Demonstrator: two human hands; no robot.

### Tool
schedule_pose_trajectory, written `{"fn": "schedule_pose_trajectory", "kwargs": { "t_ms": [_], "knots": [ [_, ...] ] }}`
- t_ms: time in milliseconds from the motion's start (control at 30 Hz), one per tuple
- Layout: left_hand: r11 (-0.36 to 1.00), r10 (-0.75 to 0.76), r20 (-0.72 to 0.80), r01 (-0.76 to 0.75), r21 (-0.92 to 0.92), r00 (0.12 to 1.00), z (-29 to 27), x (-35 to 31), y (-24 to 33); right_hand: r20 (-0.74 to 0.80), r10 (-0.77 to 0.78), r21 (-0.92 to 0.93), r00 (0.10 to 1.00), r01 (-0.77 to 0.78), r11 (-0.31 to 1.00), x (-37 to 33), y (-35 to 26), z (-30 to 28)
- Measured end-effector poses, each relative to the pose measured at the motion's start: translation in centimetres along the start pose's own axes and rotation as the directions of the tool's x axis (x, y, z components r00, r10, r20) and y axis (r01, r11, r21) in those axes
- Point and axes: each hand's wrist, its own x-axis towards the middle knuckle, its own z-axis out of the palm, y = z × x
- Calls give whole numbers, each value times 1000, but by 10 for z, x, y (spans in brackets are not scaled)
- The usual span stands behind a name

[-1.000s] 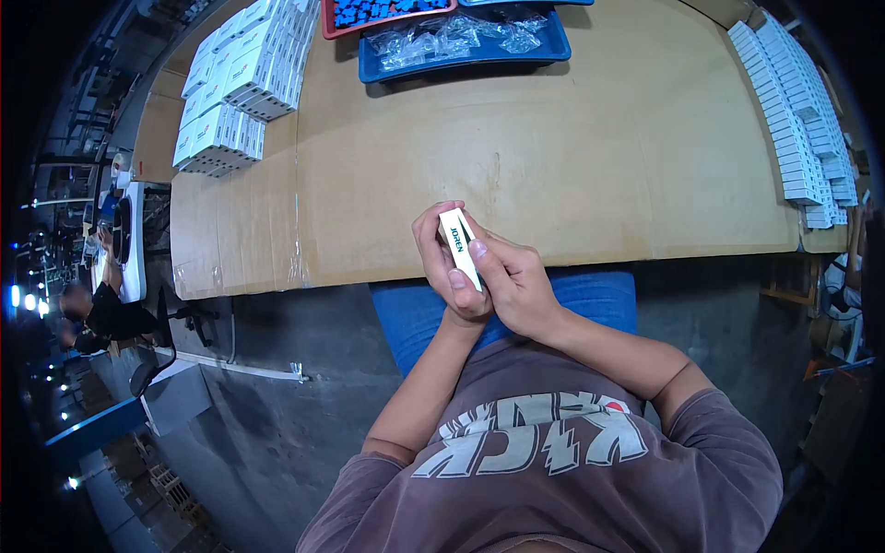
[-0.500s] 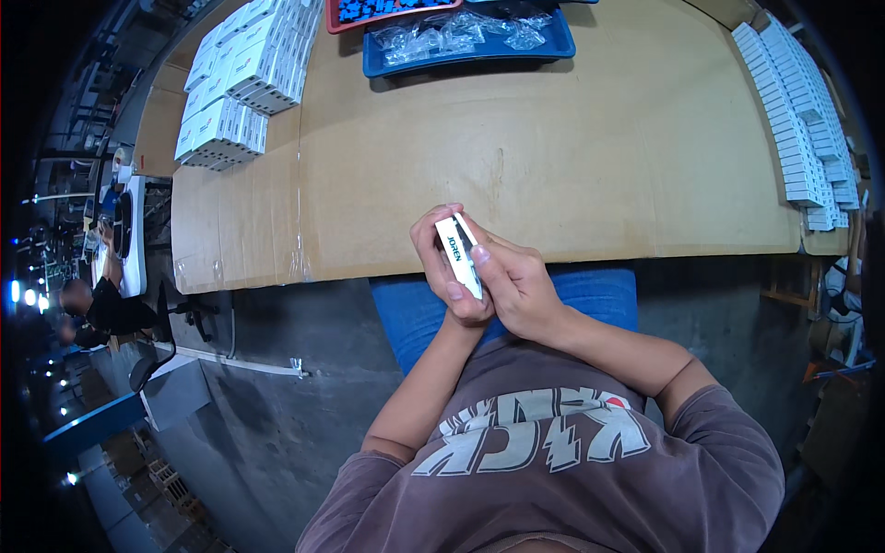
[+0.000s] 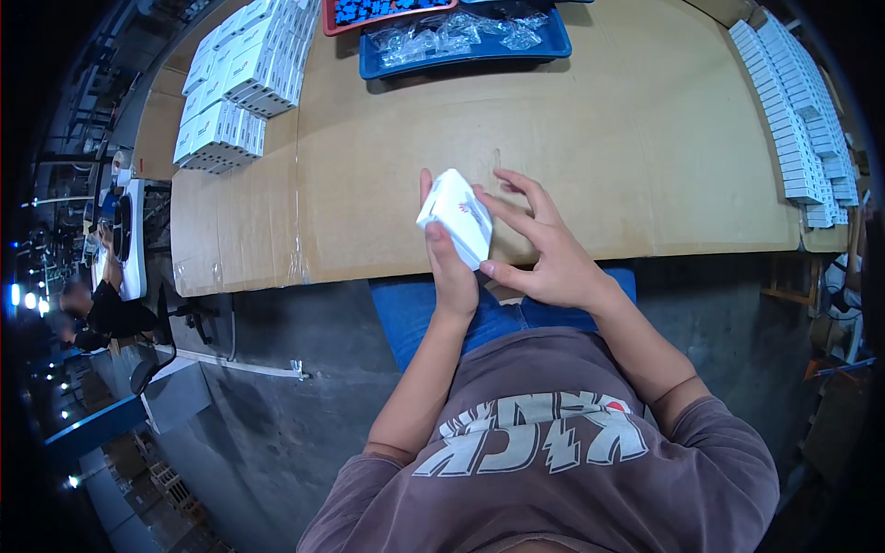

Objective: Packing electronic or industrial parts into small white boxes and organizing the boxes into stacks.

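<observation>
A small white carton (image 3: 459, 219) with a faint printed mark is tilted above the near edge of the table. My left hand (image 3: 452, 267) grips it from the left and below, thumb across its near left side and a finger showing past its far left edge. On the other side, my right hand (image 3: 550, 249) has its fingers spread. Its index fingertip is at the carton's upper right edge and its thumb tip by the lower corner; I cannot tell how firmly they touch.
Stacks of white cartons (image 3: 241, 88) stand at the table's far left, more (image 3: 793, 129) along the right edge. At the back are a blue tray (image 3: 466, 66) of clear plastic pieces and a red tray (image 3: 387, 18) of blue and black parts. Cardboard (image 3: 387, 138) covers the table; a person (image 3: 111, 300) sits far left.
The carton has turned from its narrow side to a broad face and moved slightly away from me. My right hand has loosened from around it and spread its fingers.
</observation>
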Motion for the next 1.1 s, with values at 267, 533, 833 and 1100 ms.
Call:
{"fn": "schedule_pose_trajectory", "kwargs": {
  "t_ms": [267, 533, 833, 1100],
  "knots": [
    [845, -463, 147, 486, -225, 874, 28, -15, 26, -102, -435, -231, 895, 404, 885, 14, 25, -6],
    [862, -427, 146, 451, -232, 892, 27, -18, 23, -218, -612, -252, 760, 562, 787, 26, 36, 8],
    [845, -472, 170, 499, -194, 865, 16, -19, 14, -271, -582, -185, 766, 553, 813, 21, 46, 19],
    [896, 189, 114, -218, 386, 975, 40, -12, 6, -401, -73, 337, 913, 221, 915, 16, 38, 31]
  ]
}}
